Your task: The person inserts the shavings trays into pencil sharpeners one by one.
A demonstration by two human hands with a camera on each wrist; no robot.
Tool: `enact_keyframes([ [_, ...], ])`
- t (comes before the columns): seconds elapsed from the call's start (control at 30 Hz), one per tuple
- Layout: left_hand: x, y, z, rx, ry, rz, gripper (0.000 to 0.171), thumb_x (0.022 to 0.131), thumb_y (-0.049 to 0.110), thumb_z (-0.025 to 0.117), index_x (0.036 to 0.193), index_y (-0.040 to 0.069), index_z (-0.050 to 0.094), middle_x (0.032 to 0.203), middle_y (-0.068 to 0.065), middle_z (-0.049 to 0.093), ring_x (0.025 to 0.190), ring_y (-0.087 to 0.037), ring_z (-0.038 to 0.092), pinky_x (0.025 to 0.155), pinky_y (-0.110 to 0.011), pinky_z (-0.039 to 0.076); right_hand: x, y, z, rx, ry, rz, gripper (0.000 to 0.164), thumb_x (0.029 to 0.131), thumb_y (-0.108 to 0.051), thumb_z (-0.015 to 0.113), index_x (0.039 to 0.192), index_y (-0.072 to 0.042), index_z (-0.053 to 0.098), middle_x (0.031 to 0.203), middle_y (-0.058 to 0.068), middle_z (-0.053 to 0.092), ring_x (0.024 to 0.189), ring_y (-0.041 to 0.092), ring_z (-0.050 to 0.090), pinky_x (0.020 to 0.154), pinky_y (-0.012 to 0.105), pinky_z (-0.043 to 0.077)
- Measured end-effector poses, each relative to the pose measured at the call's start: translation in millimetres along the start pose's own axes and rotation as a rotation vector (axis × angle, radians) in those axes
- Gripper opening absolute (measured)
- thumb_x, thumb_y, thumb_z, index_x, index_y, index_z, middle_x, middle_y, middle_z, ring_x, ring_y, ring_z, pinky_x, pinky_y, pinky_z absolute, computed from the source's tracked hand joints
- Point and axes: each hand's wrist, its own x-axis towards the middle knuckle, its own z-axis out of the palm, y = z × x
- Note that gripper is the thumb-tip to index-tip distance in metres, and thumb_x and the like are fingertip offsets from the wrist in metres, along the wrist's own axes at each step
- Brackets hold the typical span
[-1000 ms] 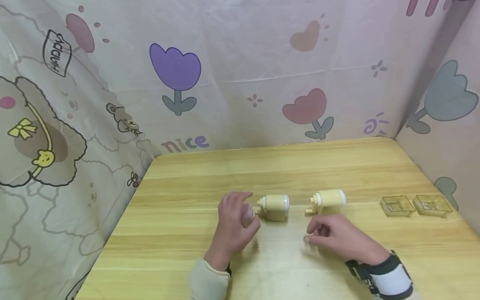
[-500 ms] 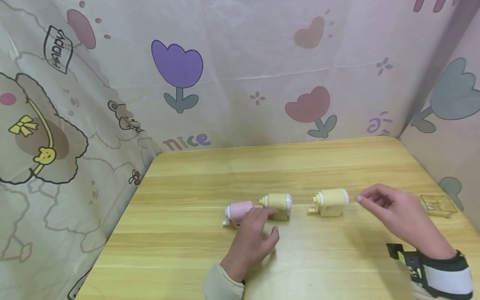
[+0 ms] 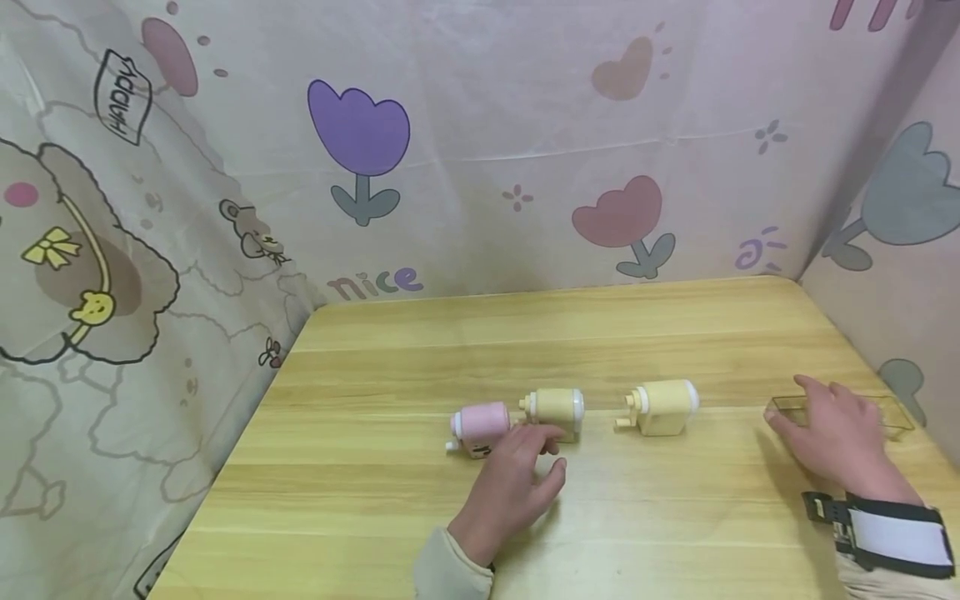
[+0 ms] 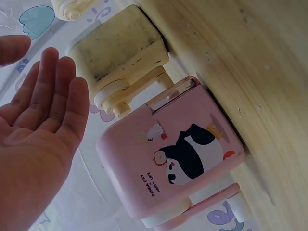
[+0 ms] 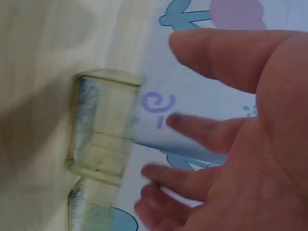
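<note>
A pink hand-crank pencil sharpener (image 3: 482, 422) with a panda print (image 4: 195, 154) stands on the table, left of a yellow pencil sharpener (image 3: 558, 404). My left hand (image 3: 513, 487) hovers just in front of these two, its fingers loosely bent and nothing in its palm. In the left wrist view its fingertips are apart from the pink sharpener. Over at the right, my right hand (image 3: 840, 433) reaches above two clear yellowish shavings trays (image 5: 103, 127), partly covering them in the head view. Its thumb and fingers are spread; the right wrist view shows a gap to the trays.
Another yellow pencil sharpener (image 3: 663, 407) stands between the two hands, crank toward the left. Printed cloth (image 3: 465, 150) rises behind the wooden table (image 3: 360, 508) and along both sides.
My left hand has let go of the pink sharpener, set down left of the yellow one, and shifted slightly right. My right hand has swung from the middle of the table rightward to the trays.
</note>
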Motion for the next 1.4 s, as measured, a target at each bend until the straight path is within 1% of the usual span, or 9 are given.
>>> enact_keyframes([
  [0.1, -0.2, 0.9, 0.1, -0.008, -0.004, 0.0, 0.026, 0.088, 0.019, 0.063, 0.112, 0.01, 0.062, 0.093, 0.006, 0.06, 0.089, -0.007, 0.052, 0.083, -0.019, 0.042, -2.4, 4.2, 1.1, -0.035, -0.076, 0.061, 0.085, 0.092, -0.053, 0.05, 0.134, 0.018, 0.029, 0.12, 0.05, 0.034, 0.11, 0.063, 0.027, 0.095, 0.073, 0.012],
  [0.27, -0.7, 1.3, 0.7, -0.005, -0.016, 0.012, 0.025, 0.09, 0.022, 0.062, 0.112, 0.01, 0.062, 0.092, 0.007, 0.06, 0.087, -0.008, 0.053, 0.082, -0.019, 0.042, -6.2, 1.5, -1.3, -0.047, -0.164, 0.12, 0.093, 0.091, -0.059, 0.047, 0.134, 0.02, 0.025, 0.116, 0.051, 0.029, 0.108, 0.063, 0.025, 0.089, 0.072, 0.015],
  [0.43, -1.4, 0.7, 0.9, 0.005, -0.021, 0.014, 0.025, 0.091, 0.023, 0.061, 0.113, 0.01, 0.062, 0.092, 0.007, 0.06, 0.087, -0.007, 0.053, 0.082, -0.018, 0.042, -7.6, 1.3, 1.2, -0.004, -0.15, 0.145, 0.094, 0.091, -0.06, 0.048, 0.135, 0.019, 0.023, 0.121, 0.05, 0.025, 0.111, 0.065, 0.02, 0.091, 0.075, 0.009],
  [0.63, -1.6, -0.1, 1.3, 0.016, -0.019, 0.023, 0.025, 0.091, 0.023, 0.06, 0.113, 0.011, 0.062, 0.091, 0.009, 0.059, 0.086, -0.005, 0.053, 0.081, -0.017, 0.042, -8.1, 1.5, 3.1, 0.04, -0.149, 0.183, 0.094, 0.089, -0.06, 0.05, 0.138, 0.016, 0.022, 0.127, 0.05, 0.021, 0.109, 0.071, 0.015, 0.085, 0.076, 0.013],
  [0.73, -1.8, -0.5, 1.4, 0.033, -0.016, 0.034, 0.024, 0.092, 0.023, 0.059, 0.113, 0.013, 0.062, 0.091, 0.01, 0.059, 0.086, -0.004, 0.053, 0.081, -0.016, 0.042, -8.3, 0.7, 3.4, 0.05, -0.148, 0.194, 0.093, 0.089, -0.055, 0.054, 0.139, 0.016, 0.021, 0.125, 0.05, 0.02, 0.106, 0.071, 0.016, 0.083, 0.075, 0.016],
  [0.87, -1.5, -0.8, 1.8, 0.042, -0.015, 0.041, 0.024, 0.092, 0.023, 0.06, 0.113, 0.013, 0.062, 0.091, 0.01, 0.059, 0.087, -0.005, 0.054, 0.081, -0.016, 0.041, -8.6, -0.1, 3.6, 0.056, -0.141, 0.205, 0.087, 0.086, -0.04, 0.06, 0.14, 0.015, 0.019, 0.124, 0.05, 0.022, 0.103, 0.069, 0.02, 0.081, 0.072, 0.019],
  [0.97, -1.4, -0.8, 2.3, 0.048, -0.018, 0.043, 0.023, 0.091, 0.023, 0.06, 0.112, 0.014, 0.062, 0.091, 0.01, 0.059, 0.086, -0.005, 0.054, 0.081, -0.016, 0.041, -8.3, -0.3, 4.0, 0.065, -0.134, 0.219, 0.085, 0.082, -0.027, 0.061, 0.142, 0.014, 0.016, 0.125, 0.049, 0.021, 0.103, 0.068, 0.02, 0.082, 0.072, 0.02],
  [1.13, -1.8, -0.9, 2.2, 0.053, -0.027, 0.036, 0.023, 0.091, 0.024, 0.06, 0.111, 0.013, 0.062, 0.09, 0.011, 0.059, 0.085, -0.006, 0.055, 0.08, -0.016, 0.041, -8.6, -0.7, 4.1, 0.077, -0.126, 0.218, 0.087, 0.077, -0.014, 0.061, 0.145, 0.011, 0.012, 0.13, 0.049, 0.016, 0.107, 0.069, 0.018, 0.085, 0.074, 0.019],
  [1.4, -1.6, 0.5, 1.1, 0.059, -0.046, 0.02, 0.022, 0.09, 0.025, 0.061, 0.11, 0.014, 0.064, 0.089, 0.012, 0.059, 0.082, -0.004, 0.053, 0.076, -0.015, 0.039, -8.5, -3.4, 2.9, 0.03, -0.101, 0.156, 0.074, 0.076, -0.005, 0.059, 0.137, 0.017, 0.025, 0.125, 0.047, 0.028, 0.109, 0.064, 0.028, 0.082, 0.073, 0.027],
])
